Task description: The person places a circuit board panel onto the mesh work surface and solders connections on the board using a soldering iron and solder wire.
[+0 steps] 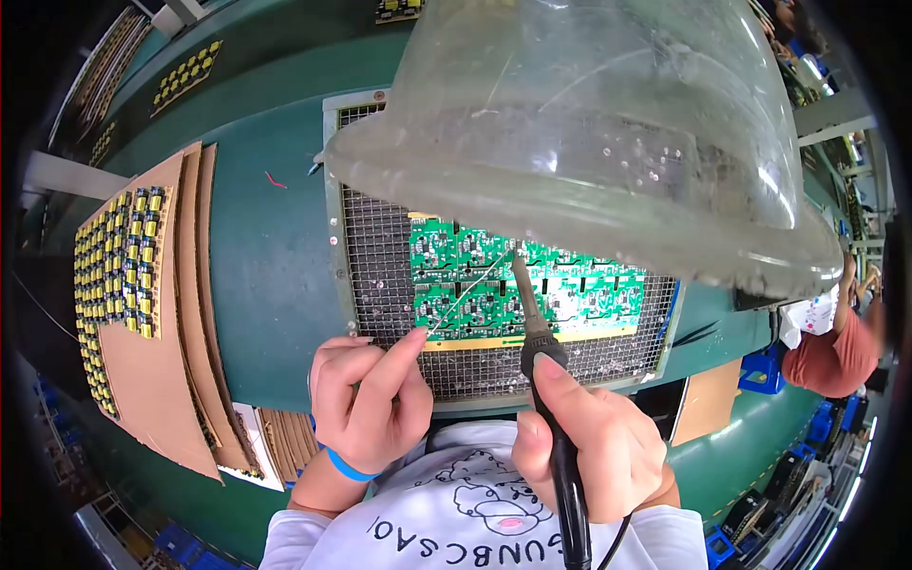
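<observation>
My right hand [603, 442] is wrapped round the black handle of a soldering iron [554, 418]. The iron's tip points away from me and meets the upper row of a green circuit board panel [435, 302]. Between the thumb and fingers of my left hand [370, 399] is a thin strand of solder wire [467, 293]. It slants up to the right, its far end close to the iron's tip. The panel lies on a metal mesh rack [378, 256]. A blue band circles my left wrist.
A cloudy, clear plastic hood [589, 142] hangs over the rack and hides the panel's far part. Stacked cardboard sheets [195, 332] at left bear rows of yellow-and-black components [119, 256]. Another person [836, 351] is at far right. More boards [187, 74] lie on the green surface at upper left.
</observation>
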Motion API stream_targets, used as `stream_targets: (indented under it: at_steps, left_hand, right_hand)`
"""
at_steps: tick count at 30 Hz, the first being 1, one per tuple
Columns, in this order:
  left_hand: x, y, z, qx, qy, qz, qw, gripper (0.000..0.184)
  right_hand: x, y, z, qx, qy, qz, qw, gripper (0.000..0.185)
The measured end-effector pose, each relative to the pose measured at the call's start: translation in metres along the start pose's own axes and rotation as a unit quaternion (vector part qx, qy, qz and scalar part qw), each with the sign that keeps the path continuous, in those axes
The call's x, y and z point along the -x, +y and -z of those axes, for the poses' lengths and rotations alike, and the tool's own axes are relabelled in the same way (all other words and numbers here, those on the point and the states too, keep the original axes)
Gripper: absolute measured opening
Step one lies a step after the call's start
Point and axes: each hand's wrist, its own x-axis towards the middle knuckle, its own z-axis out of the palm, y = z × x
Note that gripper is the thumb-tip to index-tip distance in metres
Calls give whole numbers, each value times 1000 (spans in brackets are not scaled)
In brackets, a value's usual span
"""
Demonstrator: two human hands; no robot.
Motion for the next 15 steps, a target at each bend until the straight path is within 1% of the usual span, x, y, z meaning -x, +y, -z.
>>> stream_targets:
  at_steps: [1, 3, 8, 11, 13, 14, 15]
  left_hand:
    - [0, 1, 0, 0, 0, -1, 1000, 39]
    - [0, 3, 1, 19, -11, 5, 1000, 31]
    - [3, 2, 0, 17, -3, -1, 1000, 31]
    - [3, 3, 0, 17, -6, -3, 1000, 30]
    - [2, 2, -1, 16, -6, -3, 1000, 30]
    - [3, 1, -2, 9, 1, -6, 1000, 34]
    - [3, 0, -2, 2, 9, -9, 1000, 37]
  right_hand:
    - [1, 0, 0, 0, 4, 1, 1000, 28]
    - [3, 0, 0, -3, 8, -3, 1000, 28]
    - [10, -2, 6, -35, 2, -29, 999, 28]
    - [15, -4, 12, -40, 27, -43, 998, 26]
    - [27, 5, 20, -65, 46, -76, 994, 24]
    - [37, 10, 16, -76, 118, -116, 983, 22]
    - [55, 17, 28, -84, 91, -189, 974, 24]
